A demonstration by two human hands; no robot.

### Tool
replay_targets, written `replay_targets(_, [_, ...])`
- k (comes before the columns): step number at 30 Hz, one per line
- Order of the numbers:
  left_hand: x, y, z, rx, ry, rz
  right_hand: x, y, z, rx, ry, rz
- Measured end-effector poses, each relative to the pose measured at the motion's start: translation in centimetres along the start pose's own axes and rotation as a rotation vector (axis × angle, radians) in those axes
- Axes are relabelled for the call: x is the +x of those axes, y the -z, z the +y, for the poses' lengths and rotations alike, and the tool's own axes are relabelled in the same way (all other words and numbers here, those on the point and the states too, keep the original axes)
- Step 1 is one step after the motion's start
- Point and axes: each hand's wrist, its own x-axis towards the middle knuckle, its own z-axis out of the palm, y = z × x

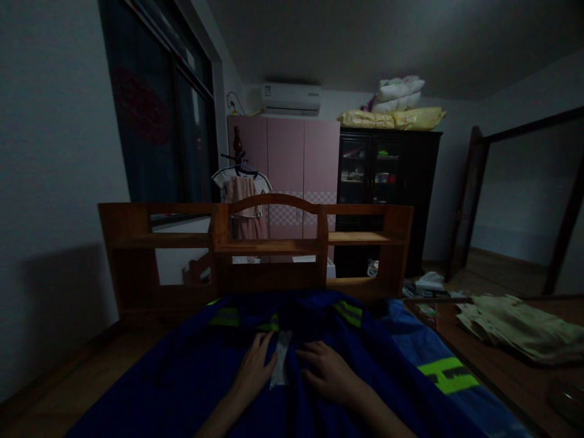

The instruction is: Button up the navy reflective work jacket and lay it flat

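A dark blue garment [182,365] with yellow-green and grey reflective strips lies spread out in front of me. My left hand [256,364] rests on it with the fingers stretched forward, just left of a whitish strip [280,360] down the middle. On the other side of that strip, my right hand [327,372] lies on the blue cloth with its fingers apart and slightly bent. Neither hand shows anything held. Under the garment's right side, a lighter blue cloth [433,350] with a bright green patch shows.
A wooden shelved headboard [269,246] stands beyond the garment. At right, pale folded cloth [520,325] lies on a brown surface. Farther back are a clothes rack with hanging clothes [244,194], pink wardrobe [285,152], dark cabinet [420,188] and open doorway [515,201]. The room is dim.
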Motion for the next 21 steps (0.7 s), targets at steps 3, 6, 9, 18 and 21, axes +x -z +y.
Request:
replay_targets(3, [-0.03, 0.21, 0.29, -0.001, 0.004, -0.012, -0.27, 0.20, -0.27, -0.005, 0.015, -0.045])
replay_targets(6, [-0.09, 0.20, 0.31, 0.011, -0.024, -0.019, -0.41, 0.33, -0.49, -0.004, 0.025, -0.056])
replay_targets(9, [-0.13, 0.01, 0.11, 0.047, -0.046, -0.013, -0.45, 0.34, -0.57, -0.006, 0.027, -0.058])
replay_targets(18, [-0.24, -0.45, -0.45, 0.118, -0.041, -0.025, -0.50, 0.44, -0.74, -0.025, 0.014, -0.066])
replay_targets(21, [-0.19, -0.54, -0.46, 0.114, -0.020, -0.022, -0.49, 0.20, -0.54, -0.019, 0.012, -0.065])
